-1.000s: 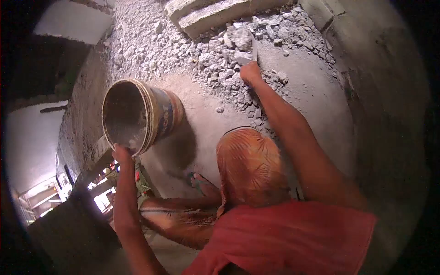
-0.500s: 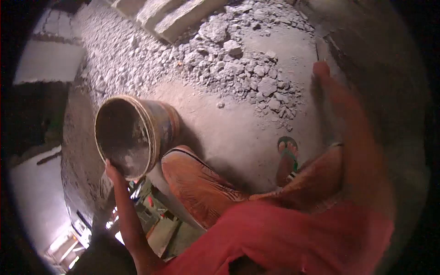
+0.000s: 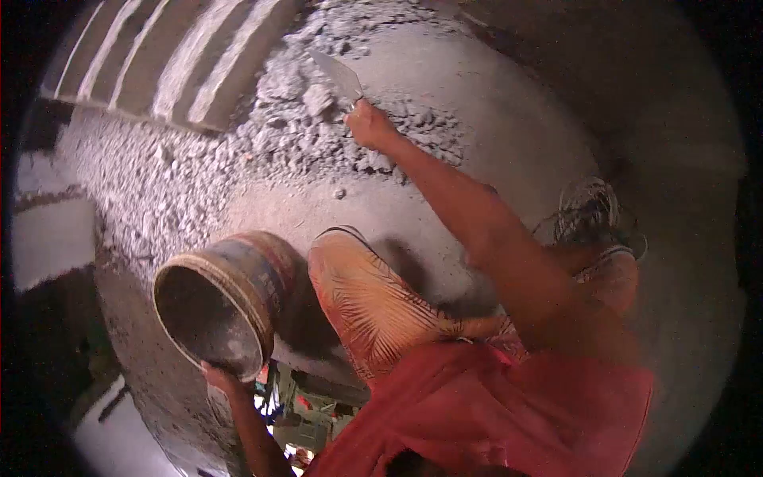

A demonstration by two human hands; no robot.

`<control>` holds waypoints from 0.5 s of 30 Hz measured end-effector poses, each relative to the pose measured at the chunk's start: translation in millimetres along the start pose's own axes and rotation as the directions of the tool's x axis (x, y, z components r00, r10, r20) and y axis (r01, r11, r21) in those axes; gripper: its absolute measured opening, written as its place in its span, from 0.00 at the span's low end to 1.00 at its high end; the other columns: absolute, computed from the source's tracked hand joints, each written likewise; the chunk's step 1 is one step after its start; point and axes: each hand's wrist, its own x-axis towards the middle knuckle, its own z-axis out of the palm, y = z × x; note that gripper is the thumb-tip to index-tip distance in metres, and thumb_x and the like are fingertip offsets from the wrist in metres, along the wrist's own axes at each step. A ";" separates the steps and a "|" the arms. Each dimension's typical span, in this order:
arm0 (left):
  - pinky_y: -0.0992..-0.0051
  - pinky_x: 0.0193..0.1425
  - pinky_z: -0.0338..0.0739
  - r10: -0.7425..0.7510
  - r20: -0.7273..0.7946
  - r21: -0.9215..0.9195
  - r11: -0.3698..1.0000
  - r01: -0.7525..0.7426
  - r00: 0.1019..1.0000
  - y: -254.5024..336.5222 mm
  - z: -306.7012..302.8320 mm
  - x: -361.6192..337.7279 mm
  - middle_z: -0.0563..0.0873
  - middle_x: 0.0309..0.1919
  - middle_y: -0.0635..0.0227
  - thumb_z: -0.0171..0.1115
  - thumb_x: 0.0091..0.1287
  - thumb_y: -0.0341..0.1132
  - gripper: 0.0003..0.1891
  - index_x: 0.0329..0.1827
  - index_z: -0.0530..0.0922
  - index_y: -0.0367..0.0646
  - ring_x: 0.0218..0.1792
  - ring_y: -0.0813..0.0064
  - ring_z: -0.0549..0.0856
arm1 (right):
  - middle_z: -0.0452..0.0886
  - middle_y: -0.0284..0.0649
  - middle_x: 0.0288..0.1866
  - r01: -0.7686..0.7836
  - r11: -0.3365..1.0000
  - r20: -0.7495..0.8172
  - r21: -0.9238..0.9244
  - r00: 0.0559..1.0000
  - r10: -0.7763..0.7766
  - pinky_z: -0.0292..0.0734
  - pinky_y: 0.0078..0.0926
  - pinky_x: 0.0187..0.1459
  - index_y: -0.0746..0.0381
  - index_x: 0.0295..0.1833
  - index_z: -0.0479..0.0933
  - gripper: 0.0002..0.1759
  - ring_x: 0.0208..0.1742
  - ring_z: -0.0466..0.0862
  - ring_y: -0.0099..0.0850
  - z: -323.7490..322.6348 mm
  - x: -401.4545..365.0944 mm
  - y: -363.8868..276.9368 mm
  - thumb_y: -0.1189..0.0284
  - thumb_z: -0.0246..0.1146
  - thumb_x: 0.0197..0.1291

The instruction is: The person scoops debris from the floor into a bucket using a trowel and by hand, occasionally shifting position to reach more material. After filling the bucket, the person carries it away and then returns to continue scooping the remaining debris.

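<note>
Above the near edge of the rubble [image 3: 191, 183], my right hand [image 3: 368, 123] is clenched on the handle of a trowel [image 3: 335, 75]. Change noted: the trowel has swung back from the bare floor at my right and now lies over the broken pieces, which puts the loose stones in its reach. Blade contact with them cannot be confirmed. Further out, to my left, my left hand [image 3: 222, 378] grips the lower rim of a bucket [image 3: 266, 278]; this hold is unchanged. The bucket is tilted on its side, mouth turned away from the rubble, with grey residue inside. My bent knee [image 3: 358, 294] is beside it. Beyond the rubble stand concrete steps [image 3: 183, 63]; bare floor [image 3: 509, 119] extends to the right.
</note>
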 end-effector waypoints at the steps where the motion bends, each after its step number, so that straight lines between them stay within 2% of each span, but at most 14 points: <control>1: 0.60 0.54 0.73 -0.051 0.014 -0.191 0.980 0.053 0.999 3.8 2.3 -7.3 0.78 0.52 0.48 0.44 0.74 0.48 0.28 0.56 0.72 0.24 0.49 0.55 0.78 | 0.81 0.56 0.38 -0.020 0.999 -0.071 0.044 0.997 0.023 0.76 0.50 0.50 0.70 0.45 0.77 0.15 0.45 0.81 0.56 -17.0 -18.5 -2.3 0.69 0.54 0.60; 2: 0.59 0.55 0.72 -0.109 0.028 -0.366 0.924 0.112 0.994 6.7 -0.4 -11.8 0.78 0.52 0.47 0.44 0.74 0.48 0.28 0.55 0.72 0.24 0.49 0.56 0.77 | 0.81 0.53 0.40 0.115 0.992 -0.204 -0.044 0.971 -0.122 0.75 0.45 0.49 0.68 0.48 0.75 0.17 0.45 0.81 0.52 -23.2 -29.8 30.4 0.66 0.55 0.60; 3: 0.59 0.55 0.72 -0.111 0.029 -0.354 0.928 0.114 0.993 -10.4 0.2 -0.4 0.78 0.52 0.47 0.44 0.74 0.48 0.28 0.55 0.72 0.24 0.49 0.56 0.77 | 0.81 0.51 0.41 0.086 0.989 -0.252 -0.120 0.961 -0.114 0.75 0.44 0.50 0.67 0.47 0.75 0.16 0.46 0.81 0.49 -27.8 -41.9 69.2 0.66 0.54 0.61; 5: 0.59 0.56 0.71 -0.003 -0.011 -0.336 0.942 -0.001 1.000 -58.9 -4.0 26.8 0.78 0.52 0.47 0.44 0.74 0.46 0.27 0.55 0.72 0.24 0.48 0.56 0.77 | 0.81 0.46 0.44 -0.225 0.938 -0.261 -0.262 0.953 0.155 0.75 0.41 0.50 0.64 0.47 0.76 0.15 0.49 0.81 0.42 -32.5 -66.7 170.7 0.66 0.54 0.61; 6: 0.58 0.55 0.71 -0.065 -0.067 -0.152 0.987 0.054 0.996 -12.2 -3.5 -2.9 0.77 0.53 0.47 0.43 0.74 0.45 0.26 0.55 0.71 0.23 0.48 0.56 0.77 | 0.81 0.44 0.46 -0.389 0.838 -0.200 -0.383 0.920 0.336 0.75 0.39 0.50 0.63 0.47 0.76 0.14 0.51 0.80 0.39 -30.4 -81.1 221.1 0.65 0.54 0.62; 7: 0.58 0.55 0.71 -0.070 -0.081 -0.147 0.987 0.058 0.994 -8.9 -2.5 -2.7 0.77 0.53 0.47 0.43 0.74 0.45 0.26 0.55 0.71 0.23 0.48 0.56 0.77 | 0.81 0.44 0.46 -0.379 0.843 -0.185 -0.382 0.925 0.332 0.75 0.39 0.50 0.63 0.47 0.76 0.14 0.51 0.80 0.39 -37.1 -97.6 224.7 0.65 0.54 0.62; 8: 0.58 0.56 0.71 -0.105 -0.056 -0.238 0.967 0.089 0.993 -7.8 -2.3 -3.6 0.77 0.53 0.47 0.43 0.74 0.45 0.26 0.56 0.71 0.23 0.48 0.56 0.77 | 0.81 0.44 0.49 -0.270 0.651 -0.012 -0.710 0.928 0.372 0.71 0.46 0.54 0.62 0.45 0.80 0.14 0.52 0.80 0.41 -46.8 -117.3 221.6 0.65 0.56 0.60; 9: 0.58 0.56 0.71 -0.133 -0.028 -0.330 0.937 0.117 0.991 -8.6 -2.6 -3.9 0.77 0.54 0.46 0.44 0.74 0.45 0.27 0.56 0.70 0.22 0.48 0.56 0.77 | 0.82 0.45 0.51 -0.063 0.387 0.130 -0.920 0.882 0.453 0.67 0.52 0.57 0.61 0.43 0.83 0.14 0.53 0.80 0.42 -49.6 -123.2 216.8 0.65 0.57 0.58; 11: 0.59 0.57 0.71 -0.150 -0.058 -0.378 0.918 0.118 0.987 -11.5 -2.4 -2.2 0.77 0.54 0.47 0.45 0.74 0.45 0.27 0.57 0.70 0.23 0.49 0.56 0.77 | 0.82 0.45 0.52 -0.032 0.435 0.164 -0.900 0.899 0.406 0.67 0.52 0.57 0.60 0.43 0.83 0.15 0.52 0.81 0.43 -11.4 -115.0 224.9 0.65 0.57 0.58; 12: 0.59 0.57 0.71 -0.110 -0.058 -0.319 0.944 0.086 0.992 5.8 2.5 -12.8 0.77 0.54 0.46 0.45 0.74 0.44 0.26 0.58 0.69 0.23 0.50 0.56 0.77 | 0.82 0.46 0.53 -0.001 0.477 0.199 -0.879 0.908 0.370 0.67 0.52 0.57 0.60 0.44 0.84 0.15 0.51 0.81 0.45 22.5 -113.4 238.4 0.66 0.57 0.57; 13: 0.59 0.58 0.70 -0.071 -0.053 -0.247 0.967 0.056 0.996 23.1 3.1 -23.3 0.77 0.54 0.46 0.45 0.73 0.44 0.26 0.59 0.69 0.24 0.51 0.55 0.77 | 0.82 0.46 0.51 0.025 0.491 0.218 -0.871 0.915 0.339 0.69 0.51 0.55 0.61 0.44 0.84 0.15 0.50 0.82 0.45 47.2 -110.4 213.9 0.66 0.57 0.57; 15: 0.58 0.58 0.70 -0.085 -0.099 -0.276 0.960 0.054 0.992 49.5 14.9 -39.5 0.77 0.54 0.44 0.47 0.73 0.44 0.26 0.58 0.70 0.24 0.52 0.53 0.77 | 0.83 0.47 0.48 0.041 0.580 0.240 -0.814 0.933 0.270 0.73 0.51 0.51 0.61 0.44 0.83 0.16 0.49 0.82 0.44 70.6 -94.3 131.2 0.65 0.57 0.57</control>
